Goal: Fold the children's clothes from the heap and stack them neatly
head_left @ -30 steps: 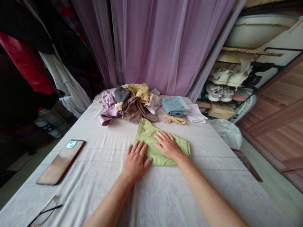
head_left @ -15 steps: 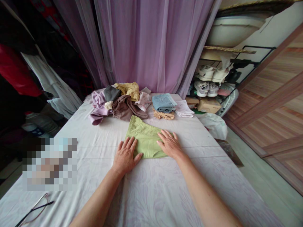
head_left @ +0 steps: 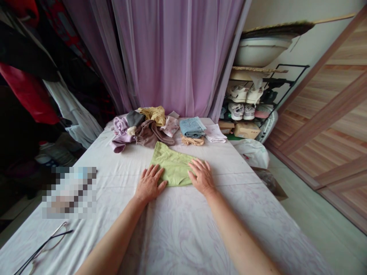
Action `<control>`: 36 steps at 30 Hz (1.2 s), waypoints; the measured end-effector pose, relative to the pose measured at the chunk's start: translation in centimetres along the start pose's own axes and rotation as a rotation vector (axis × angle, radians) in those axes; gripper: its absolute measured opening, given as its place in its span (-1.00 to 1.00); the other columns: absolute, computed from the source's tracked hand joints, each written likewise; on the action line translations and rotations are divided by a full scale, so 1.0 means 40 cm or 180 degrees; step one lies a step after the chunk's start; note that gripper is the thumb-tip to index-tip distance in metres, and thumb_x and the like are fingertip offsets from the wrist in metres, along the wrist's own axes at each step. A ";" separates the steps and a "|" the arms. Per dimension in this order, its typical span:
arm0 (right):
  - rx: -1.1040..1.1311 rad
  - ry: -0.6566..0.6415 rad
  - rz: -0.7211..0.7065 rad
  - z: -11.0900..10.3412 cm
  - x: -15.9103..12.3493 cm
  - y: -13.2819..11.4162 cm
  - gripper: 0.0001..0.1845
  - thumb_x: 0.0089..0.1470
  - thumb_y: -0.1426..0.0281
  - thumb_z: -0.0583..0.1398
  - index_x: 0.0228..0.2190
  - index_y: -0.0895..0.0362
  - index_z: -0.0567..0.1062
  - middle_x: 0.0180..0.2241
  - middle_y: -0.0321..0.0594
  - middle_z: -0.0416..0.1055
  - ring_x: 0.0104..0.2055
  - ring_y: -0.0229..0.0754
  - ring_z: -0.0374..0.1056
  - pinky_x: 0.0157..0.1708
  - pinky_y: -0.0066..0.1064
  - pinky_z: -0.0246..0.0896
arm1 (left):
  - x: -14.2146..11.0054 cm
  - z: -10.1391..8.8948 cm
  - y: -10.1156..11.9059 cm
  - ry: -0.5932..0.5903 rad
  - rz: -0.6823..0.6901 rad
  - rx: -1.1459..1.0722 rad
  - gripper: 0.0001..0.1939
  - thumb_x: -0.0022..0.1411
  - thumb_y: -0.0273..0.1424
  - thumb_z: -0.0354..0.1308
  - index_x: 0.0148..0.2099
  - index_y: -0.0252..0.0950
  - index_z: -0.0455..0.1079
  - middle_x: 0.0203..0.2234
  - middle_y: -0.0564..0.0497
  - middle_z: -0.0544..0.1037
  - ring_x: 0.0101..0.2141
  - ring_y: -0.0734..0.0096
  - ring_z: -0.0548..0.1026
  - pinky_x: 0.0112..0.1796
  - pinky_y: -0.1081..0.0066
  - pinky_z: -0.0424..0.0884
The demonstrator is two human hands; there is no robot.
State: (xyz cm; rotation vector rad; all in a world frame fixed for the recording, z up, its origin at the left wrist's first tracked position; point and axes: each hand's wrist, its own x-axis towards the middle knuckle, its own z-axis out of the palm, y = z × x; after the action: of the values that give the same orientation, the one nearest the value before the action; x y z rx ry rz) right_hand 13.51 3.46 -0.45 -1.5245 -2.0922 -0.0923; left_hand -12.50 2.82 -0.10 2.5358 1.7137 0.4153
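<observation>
Green cloth lies flat on bed, just before clothes pile. L hand & R hand are kept open, palms down on its edges, nothing gripped. Smoothing seems in hand; edge lift is needed next.

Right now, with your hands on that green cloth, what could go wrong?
The glasses lie near the edge of the pale sheet, so a wide sweep of the left hand might knock them off. The green cloth sits close to the brown garment, so pushing it forward with the right hand could rumple that pile.
</observation>
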 end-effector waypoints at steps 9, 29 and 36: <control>0.0140 0.0087 0.0189 0.037 -0.019 -0.009 -0.64 0.29 0.31 0.04 -0.34 0.03 0.62 -0.14 -0.20 0.58 0.06 -0.11 0.38 0.26 -0.03 -0.14 | 0.005 0.001 0.001 0.0046 -0.0109 -0.0047 -0.49 0.34 -0.09 -0.05 0.24 -0.17 0.30 0.25 -0.11 0.30 0.27 0.08 0.17 0.22 -0.02 0.11; 0.0542 0.0618 0.0071 0.041 -0.048 0.005 -0.57 0.28 0.38 -0.01 -0.43 0.10 0.61 -0.33 -0.18 0.60 -0.07 -0.09 0.43 0.02 -0.23 0.18 | 0.004 0.015 -0.019 0.0455 -0.0019 -0.0260 -0.62 0.31 -0.28 0.01 0.10 -0.25 0.42 0.09 -0.12 0.48 0.15 0.12 0.35 0.16 0.08 0.25; 0.0643 0.0643 0.0019 0.039 -0.049 0.009 -0.57 0.28 0.39 -0.01 -0.45 0.07 0.59 -0.35 -0.17 0.59 -0.09 -0.08 0.44 0.01 -0.21 0.21 | 0.000 0.022 -0.021 0.0508 -0.0011 -0.0244 -0.63 0.31 -0.29 0.01 0.11 -0.22 0.41 0.11 -0.10 0.47 0.16 0.10 0.34 0.15 0.05 0.27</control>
State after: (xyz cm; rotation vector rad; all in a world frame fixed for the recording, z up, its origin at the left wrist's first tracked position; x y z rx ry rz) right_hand 13.66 2.45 -2.76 -1.3429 -1.8773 -0.0302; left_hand -13.05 3.24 -1.12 2.5064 1.7157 0.6865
